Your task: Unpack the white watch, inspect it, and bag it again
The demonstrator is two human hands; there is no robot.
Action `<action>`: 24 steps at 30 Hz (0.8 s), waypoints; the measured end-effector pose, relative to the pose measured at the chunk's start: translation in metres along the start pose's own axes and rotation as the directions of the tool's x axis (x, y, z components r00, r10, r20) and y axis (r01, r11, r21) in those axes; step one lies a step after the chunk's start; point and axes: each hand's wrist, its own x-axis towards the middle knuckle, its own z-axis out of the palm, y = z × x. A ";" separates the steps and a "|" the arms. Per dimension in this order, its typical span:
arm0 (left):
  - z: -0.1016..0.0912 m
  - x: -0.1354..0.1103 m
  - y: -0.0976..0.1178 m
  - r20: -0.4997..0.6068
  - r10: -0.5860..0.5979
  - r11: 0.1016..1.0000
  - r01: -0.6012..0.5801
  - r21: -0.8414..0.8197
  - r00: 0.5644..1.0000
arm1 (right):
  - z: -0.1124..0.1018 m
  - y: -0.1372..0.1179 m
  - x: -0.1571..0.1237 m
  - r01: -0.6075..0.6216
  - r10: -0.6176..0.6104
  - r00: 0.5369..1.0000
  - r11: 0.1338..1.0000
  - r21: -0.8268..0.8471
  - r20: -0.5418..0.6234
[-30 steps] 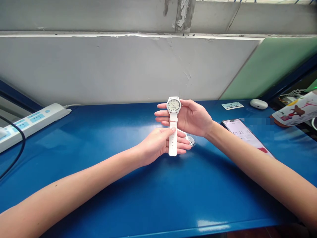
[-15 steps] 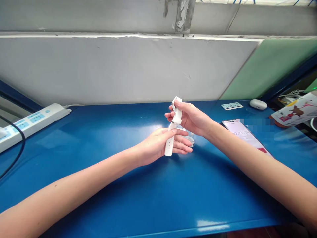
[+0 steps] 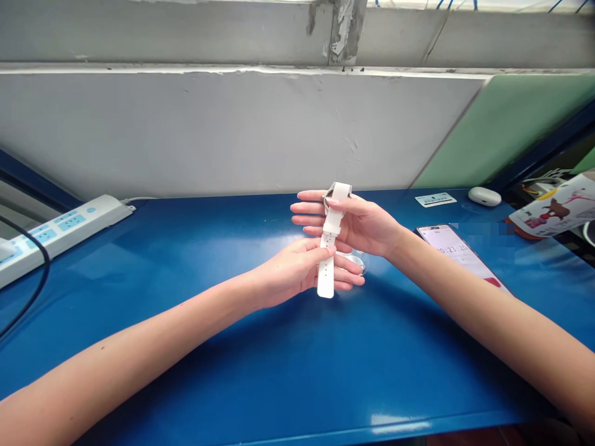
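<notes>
A white wristwatch (image 3: 328,248) is held upright between both hands above the blue table (image 3: 288,365). My left hand (image 3: 297,269) pinches the lower strap with thumb and fingers. My right hand (image 3: 357,220) holds the watch head at the top, thumb on it and fingers stretched out behind. The dial is turned away, so only the strap's side and back show. A small clear object (image 3: 359,263) lies on the table just behind my left fingers.
A white power strip (image 3: 56,229) with a black cable (image 3: 28,291) lies at the far left. To the right are a phone (image 3: 465,254) with a lit timer screen, a white card (image 3: 436,199), a white earbud case (image 3: 484,196) and a printed packet (image 3: 553,210).
The watch has been turned: a second ago its dial faced me, now the dial is turned away. My right fingers closed round the head, then spread out again.
</notes>
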 end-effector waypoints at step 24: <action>0.007 -0.006 -0.003 0.107 -0.087 0.996 0.088 -0.001 0.990 | -0.005 -0.004 0.008 0.121 -0.045 0.932 0.975 0.189 -0.361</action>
